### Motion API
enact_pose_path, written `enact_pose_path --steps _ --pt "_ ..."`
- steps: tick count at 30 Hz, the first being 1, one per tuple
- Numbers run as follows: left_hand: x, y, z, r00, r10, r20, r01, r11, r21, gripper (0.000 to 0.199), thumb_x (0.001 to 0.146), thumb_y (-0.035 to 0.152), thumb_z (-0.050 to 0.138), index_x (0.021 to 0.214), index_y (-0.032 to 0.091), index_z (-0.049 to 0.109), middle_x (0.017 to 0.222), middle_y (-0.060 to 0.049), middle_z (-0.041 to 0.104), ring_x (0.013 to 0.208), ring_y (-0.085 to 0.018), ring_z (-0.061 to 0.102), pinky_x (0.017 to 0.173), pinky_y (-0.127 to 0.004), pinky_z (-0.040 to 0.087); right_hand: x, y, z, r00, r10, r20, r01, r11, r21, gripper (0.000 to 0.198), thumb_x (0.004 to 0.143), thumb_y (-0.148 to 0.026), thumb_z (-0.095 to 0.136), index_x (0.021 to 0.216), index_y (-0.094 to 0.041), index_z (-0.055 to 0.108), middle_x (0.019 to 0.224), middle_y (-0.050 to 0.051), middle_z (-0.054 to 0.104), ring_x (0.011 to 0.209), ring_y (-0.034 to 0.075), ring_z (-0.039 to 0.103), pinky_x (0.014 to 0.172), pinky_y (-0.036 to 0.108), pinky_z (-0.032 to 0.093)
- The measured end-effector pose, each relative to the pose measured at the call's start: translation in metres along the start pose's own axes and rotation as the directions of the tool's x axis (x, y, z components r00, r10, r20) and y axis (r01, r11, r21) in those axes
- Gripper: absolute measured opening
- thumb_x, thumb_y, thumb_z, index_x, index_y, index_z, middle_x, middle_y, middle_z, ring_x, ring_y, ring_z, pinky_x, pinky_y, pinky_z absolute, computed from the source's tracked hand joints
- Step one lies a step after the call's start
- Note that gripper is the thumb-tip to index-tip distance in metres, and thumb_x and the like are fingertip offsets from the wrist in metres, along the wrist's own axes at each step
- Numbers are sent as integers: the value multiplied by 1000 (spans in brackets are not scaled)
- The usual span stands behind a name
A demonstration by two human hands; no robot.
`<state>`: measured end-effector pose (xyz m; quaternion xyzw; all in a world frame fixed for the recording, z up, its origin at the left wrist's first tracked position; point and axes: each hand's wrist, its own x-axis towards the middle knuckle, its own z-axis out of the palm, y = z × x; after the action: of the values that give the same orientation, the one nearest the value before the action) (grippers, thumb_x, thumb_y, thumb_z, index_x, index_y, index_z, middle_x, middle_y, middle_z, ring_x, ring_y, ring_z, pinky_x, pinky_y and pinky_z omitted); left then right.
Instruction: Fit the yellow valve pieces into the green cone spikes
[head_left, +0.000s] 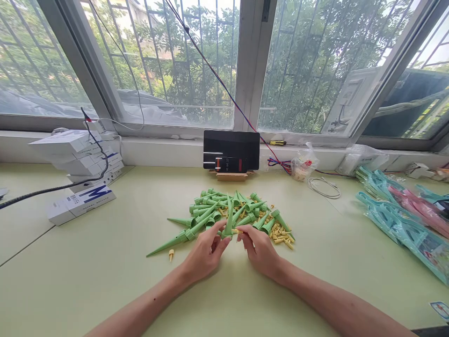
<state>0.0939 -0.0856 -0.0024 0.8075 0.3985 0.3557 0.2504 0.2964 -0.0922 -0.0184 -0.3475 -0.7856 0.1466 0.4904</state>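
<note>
My left hand (206, 245) grips a green plastic spike (229, 220) by its wide end, with the narrow tip pointing up. Between the fingertips of my right hand (258, 248) is a small yellow plug (237, 231), held against the side of the spike near its base. Beyond both hands spreads a pile of green spikes (205, 217). Loose yellow plugs (280, 234) lie at the pile's right side and among the spikes. One yellow plug (171, 254) rests by itself on the table, left of my left hand.
A black tablet (231, 142) with a phone (229, 164) before it stands at the back on a cardboard holder. White boxes (82, 203) are stacked at left, near a black cable (70, 186). Teal and pink plastic items (403, 224) lie at right. A coiled white cable (324, 187) is behind.
</note>
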Motion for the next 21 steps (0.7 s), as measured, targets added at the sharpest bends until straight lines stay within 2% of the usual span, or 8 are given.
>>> enact_pose_path --steps 4,8,14,21 --pt "0 1 0 1000 -7 8 7 1000 2 30 100 35 46 125 20 47 87 -2 65 57 -13 58 54 -25 44 -1 -1 0 999 38 26 -39 999 15 19 103 -20 39 110 -19 57 79 2 67 58 11 57 58 21 45" --pt "0 1 -1 1000 -5 20 4 1000 3 30 100 35 46 125 20 47 84 -1 65 54 -12 55 52 -24 41 -1 -1 -1 998 54 38 -54 998 22 19 103 -21 39 108 -19 58 76 1 64 58 11 56 58 22 44" --pt "-1 -3 0 1000 18 3 -18 1000 9 30 100 34 46 126 20 47 78 0 62 57 -13 58 55 -24 43 0 -1 -1 996 81 48 -81 997 12 20 103 -23 39 105 -19 58 71 -1 61 56 11 53 57 22 42" --pt "0 -4 1 1000 22 5 -22 1000 19 29 100 34 46 126 20 46 81 1 60 55 -11 53 54 -23 41 -1 -2 -1 994 90 57 -91 996 12 20 103 -23 38 102 -18 57 68 -1 59 55 11 51 56 22 41"
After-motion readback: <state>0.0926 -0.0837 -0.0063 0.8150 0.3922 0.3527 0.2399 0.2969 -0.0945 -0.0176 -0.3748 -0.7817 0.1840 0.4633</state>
